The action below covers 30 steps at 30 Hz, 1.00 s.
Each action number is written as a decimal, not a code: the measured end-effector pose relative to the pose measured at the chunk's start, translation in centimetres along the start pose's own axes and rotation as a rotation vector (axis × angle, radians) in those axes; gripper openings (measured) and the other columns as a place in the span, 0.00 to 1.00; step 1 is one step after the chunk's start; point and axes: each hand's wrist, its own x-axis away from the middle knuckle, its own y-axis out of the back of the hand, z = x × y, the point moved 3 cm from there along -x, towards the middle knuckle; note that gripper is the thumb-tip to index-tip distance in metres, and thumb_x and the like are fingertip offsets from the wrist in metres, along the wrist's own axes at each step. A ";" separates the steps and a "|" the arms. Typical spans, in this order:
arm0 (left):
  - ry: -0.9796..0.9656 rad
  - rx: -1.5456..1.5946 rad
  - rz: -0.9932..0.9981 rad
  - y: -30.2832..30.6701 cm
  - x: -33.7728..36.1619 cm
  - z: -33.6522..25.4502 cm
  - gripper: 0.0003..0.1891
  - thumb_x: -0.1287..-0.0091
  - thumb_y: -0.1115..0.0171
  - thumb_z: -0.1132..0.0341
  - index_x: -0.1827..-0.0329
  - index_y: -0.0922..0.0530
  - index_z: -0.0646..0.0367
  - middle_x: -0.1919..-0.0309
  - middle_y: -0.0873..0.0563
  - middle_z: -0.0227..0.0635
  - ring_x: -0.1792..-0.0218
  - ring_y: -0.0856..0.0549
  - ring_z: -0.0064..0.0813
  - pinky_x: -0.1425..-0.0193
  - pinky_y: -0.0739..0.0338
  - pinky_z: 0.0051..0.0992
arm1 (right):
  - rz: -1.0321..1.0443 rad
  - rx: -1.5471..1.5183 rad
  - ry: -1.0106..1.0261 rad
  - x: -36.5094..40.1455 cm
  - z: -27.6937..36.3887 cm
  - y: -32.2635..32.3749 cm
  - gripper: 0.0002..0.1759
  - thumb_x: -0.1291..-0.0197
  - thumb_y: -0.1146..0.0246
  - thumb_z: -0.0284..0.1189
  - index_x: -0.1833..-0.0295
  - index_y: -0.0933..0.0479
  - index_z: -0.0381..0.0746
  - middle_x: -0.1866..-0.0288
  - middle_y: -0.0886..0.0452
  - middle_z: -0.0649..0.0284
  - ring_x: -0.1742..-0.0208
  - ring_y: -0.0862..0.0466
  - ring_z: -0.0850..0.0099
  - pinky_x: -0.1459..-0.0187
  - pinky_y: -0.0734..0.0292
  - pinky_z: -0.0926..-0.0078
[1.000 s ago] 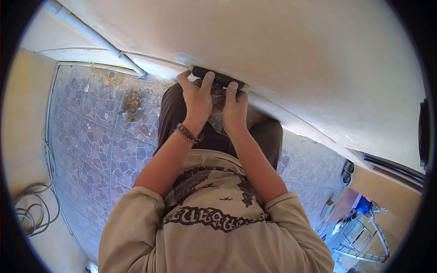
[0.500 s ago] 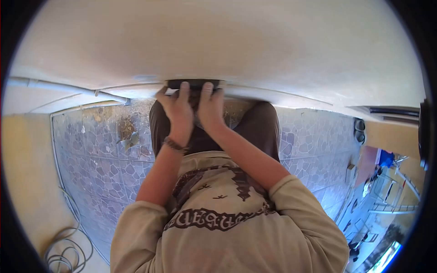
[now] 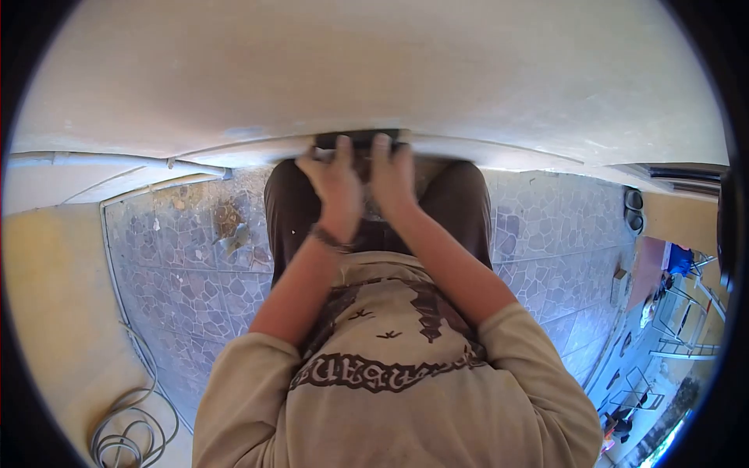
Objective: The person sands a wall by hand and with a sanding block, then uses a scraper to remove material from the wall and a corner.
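A dark flat block (image 3: 359, 140) lies against the pale wall (image 3: 374, 70), in front of my knees. My left hand (image 3: 334, 183) grips its left part, thumb on the near face. On its right part is my right hand (image 3: 392, 178), with a thumb or finger pressed up against the dark face. The far side of the block and the other fingertips are hidden or blurred. A bracelet (image 3: 331, 239) circles my left wrist.
A white pipe (image 3: 109, 161) runs along the wall at left. Coiled hose (image 3: 129, 437) lies at lower left. Stone-patterned floor (image 3: 187, 288) spreads around my legs. Sandals (image 3: 633, 210) and a metal ladder (image 3: 686, 349) are at right.
Both hands and the dark block have shifted right in the view, together with my knees and the surroundings. My hands are still on the block.
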 end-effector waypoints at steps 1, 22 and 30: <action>0.055 -0.062 0.010 1.1 -0.2 -1.3 0.30 0.30 0.39 0.70 0.35 0.50 0.57 0.55 0.22 0.46 0.66 0.15 0.32 0.67 0.15 0.29 | 0.112 -0.172 -0.191 0.3 0.3 0.1 0.26 0.27 0.48 0.43 0.51 0.32 0.25 0.64 0.19 0.50 0.65 0.18 0.62 0.65 0.23 0.63; 0.069 0.145 -0.012 -2.0 1.5 2.4 0.23 0.30 0.39 0.69 0.41 0.44 0.59 0.51 0.30 0.42 0.59 0.18 0.30 0.60 0.15 0.29 | 0.251 -0.537 -0.516 -1.8 -2.1 4.9 0.22 0.29 0.42 0.42 0.50 0.30 0.30 0.65 0.20 0.59 0.72 0.20 0.75 0.73 0.24 0.75; 0.194 0.147 0.074 -2.1 0.9 4.5 0.29 0.35 0.34 0.73 0.38 0.44 0.61 0.57 0.24 0.43 0.63 0.16 0.30 0.59 0.18 0.28 | 0.266 -0.558 -0.520 -2.4 -3.7 5.7 0.21 0.27 0.47 0.44 0.52 0.30 0.34 0.69 0.18 0.60 0.75 0.18 0.75 0.74 0.23 0.79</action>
